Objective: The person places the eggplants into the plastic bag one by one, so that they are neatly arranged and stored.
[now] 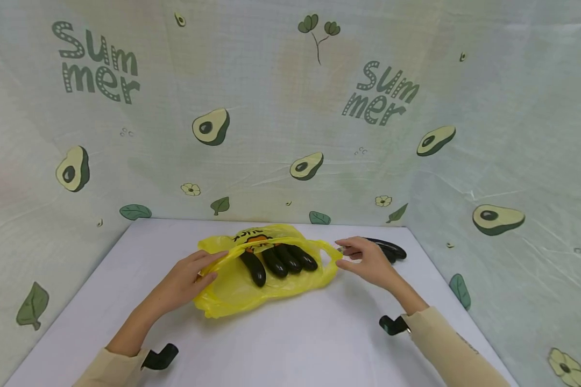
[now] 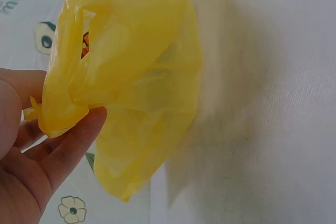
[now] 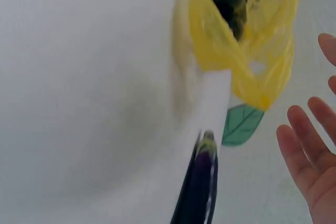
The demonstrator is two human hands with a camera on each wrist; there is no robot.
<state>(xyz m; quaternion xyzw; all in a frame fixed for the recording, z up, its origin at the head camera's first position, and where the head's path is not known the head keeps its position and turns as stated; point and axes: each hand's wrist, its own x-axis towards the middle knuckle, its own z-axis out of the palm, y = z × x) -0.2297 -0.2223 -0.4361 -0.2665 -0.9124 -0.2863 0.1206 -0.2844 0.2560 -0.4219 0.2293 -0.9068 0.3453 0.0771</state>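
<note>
A yellow plastic bag (image 1: 232,298) lies on its side with its mouth facing me, and several dark eggplants (image 1: 255,269) rest inside it. My left hand (image 1: 190,277) grips the bag's left handle; in the left wrist view, thumb and fingers pinch the gathered yellow plastic (image 2: 68,98). Close by the bag's right handle (image 1: 333,257) is my right hand (image 1: 370,263), its fingers spread and holding nothing. From the right wrist, a gap shows between that hand (image 3: 315,156) and the bag (image 3: 252,72). Loose eggplants (image 1: 392,250) lie just beyond the right hand, partly hidden by it.
A white table (image 1: 290,344) carries everything. Behind it and at both sides hangs a pale cloth (image 1: 261,177) printed with avocados, leaves and lettering. A black device (image 1: 160,357) sticks out at the left wrist, another (image 1: 393,324) at the right.
</note>
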